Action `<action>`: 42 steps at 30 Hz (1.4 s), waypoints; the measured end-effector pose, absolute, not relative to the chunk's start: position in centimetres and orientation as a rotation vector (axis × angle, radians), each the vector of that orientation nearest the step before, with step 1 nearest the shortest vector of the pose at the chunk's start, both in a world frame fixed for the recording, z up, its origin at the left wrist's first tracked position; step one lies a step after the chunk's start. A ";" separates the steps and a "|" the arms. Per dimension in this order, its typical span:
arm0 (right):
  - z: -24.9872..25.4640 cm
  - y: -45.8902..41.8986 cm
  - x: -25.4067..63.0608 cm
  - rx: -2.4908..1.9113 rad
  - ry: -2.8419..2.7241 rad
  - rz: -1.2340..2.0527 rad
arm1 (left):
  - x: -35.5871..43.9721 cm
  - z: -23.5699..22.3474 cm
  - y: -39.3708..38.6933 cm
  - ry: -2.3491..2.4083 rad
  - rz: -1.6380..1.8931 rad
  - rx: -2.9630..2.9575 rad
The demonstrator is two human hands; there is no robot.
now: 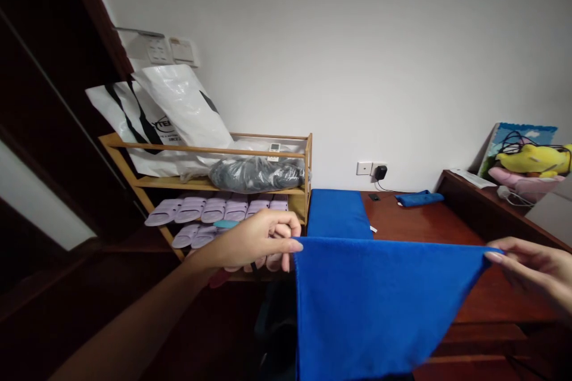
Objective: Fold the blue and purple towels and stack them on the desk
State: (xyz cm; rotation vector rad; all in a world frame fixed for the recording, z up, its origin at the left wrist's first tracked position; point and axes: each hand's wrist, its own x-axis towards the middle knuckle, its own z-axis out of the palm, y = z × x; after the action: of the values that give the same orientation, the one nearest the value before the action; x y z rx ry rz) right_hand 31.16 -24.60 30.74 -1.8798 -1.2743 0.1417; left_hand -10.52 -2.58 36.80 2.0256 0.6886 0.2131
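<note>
Hanging at the near side of the table (413, 223), a smooth, soft blue cloth (379, 303) stretched its straight top edge sideways and draped downward. The left hand (266, 235) and right hand (534, 262) each pinched a top corner, fingers closed. A flat blue stack (339, 214) lay at the table's left end; a wooden rack (250, 152) stood left of the table.

Holds a blue cloth (375, 303) stretched between left hand (270, 238) and right hand (531, 265), in front of the desk (415, 226). Faces a wooden rack (241, 152) left of the desk.
</note>
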 end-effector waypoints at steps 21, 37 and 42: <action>6.3 -3.3 34.3 -2.185 -1.169 0.291 | 1.2 10.9 13.6 1.259 0.130 2.439; -0.3 -0.3 29.7 -2.260 -1.780 0.112 | 4.8 1.9 9.4 1.124 0.304 2.768; 0.1 -0.4 29.6 -2.288 -1.798 0.084 | 4.6 1.8 9.6 1.118 0.313 2.791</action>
State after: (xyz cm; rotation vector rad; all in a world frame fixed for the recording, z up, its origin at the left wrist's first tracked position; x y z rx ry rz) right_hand 29.63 -0.43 0.06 -2.2875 -1.7985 0.0840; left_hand 4.64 9.62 1.77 2.7908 1.1178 0.3132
